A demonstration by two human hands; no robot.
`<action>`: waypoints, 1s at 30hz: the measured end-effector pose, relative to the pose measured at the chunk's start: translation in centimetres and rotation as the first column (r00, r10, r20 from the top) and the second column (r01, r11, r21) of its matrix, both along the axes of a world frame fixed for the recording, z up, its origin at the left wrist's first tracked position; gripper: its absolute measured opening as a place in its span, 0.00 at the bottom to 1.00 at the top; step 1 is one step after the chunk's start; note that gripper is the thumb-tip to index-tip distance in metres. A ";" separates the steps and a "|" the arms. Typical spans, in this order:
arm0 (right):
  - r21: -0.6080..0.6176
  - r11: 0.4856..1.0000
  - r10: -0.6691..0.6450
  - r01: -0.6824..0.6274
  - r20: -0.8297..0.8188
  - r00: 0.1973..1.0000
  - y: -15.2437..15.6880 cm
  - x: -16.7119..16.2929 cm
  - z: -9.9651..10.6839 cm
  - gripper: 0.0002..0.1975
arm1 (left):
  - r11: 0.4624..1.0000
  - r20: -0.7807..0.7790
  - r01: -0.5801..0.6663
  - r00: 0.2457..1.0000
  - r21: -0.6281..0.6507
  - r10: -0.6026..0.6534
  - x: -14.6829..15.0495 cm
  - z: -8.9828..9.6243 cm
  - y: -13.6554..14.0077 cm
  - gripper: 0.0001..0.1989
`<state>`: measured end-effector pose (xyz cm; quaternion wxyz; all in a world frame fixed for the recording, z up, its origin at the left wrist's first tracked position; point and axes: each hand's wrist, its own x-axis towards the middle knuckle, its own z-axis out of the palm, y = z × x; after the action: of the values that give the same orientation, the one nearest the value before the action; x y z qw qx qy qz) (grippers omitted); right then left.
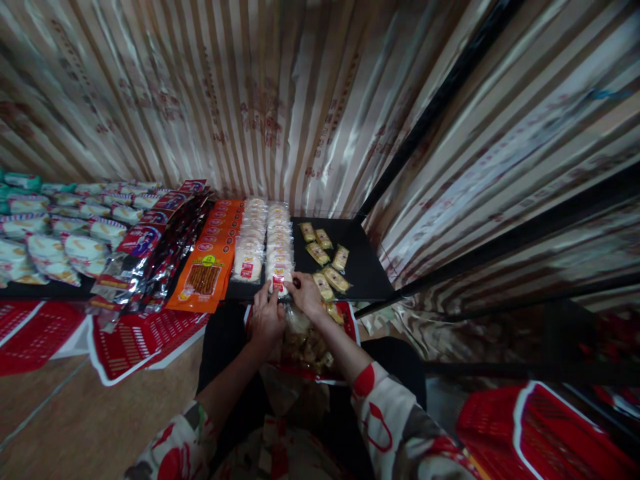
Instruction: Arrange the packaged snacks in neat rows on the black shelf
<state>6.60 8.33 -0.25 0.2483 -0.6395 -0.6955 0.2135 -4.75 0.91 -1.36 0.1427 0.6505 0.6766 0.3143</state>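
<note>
The left hand [265,319] and right hand [306,295] pinch the nearest white packet [280,280], which lies at the front edge of the dark surface [365,267]. A nudge could likely knock its row [279,240] crooked or tip the packet off the edge.

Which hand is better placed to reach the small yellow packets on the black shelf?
The right hand, probably: it rests beside the yellow packets, while the left hand sits further away at the white packet row.
</note>
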 end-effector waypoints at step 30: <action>0.041 0.994 -0.092 0.100 -0.173 0.981 1.7 -1.9 -1.7 0.18 | 0.999 -0.064 0.043 0.997 0.019 -0.041 -0.4 -0.6 3.1 0.25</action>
<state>4.71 10.02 -1.92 0.3328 -0.6453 -0.6451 0.2380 -5.13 4.00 -1.92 0.1210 0.6756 0.6638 0.2971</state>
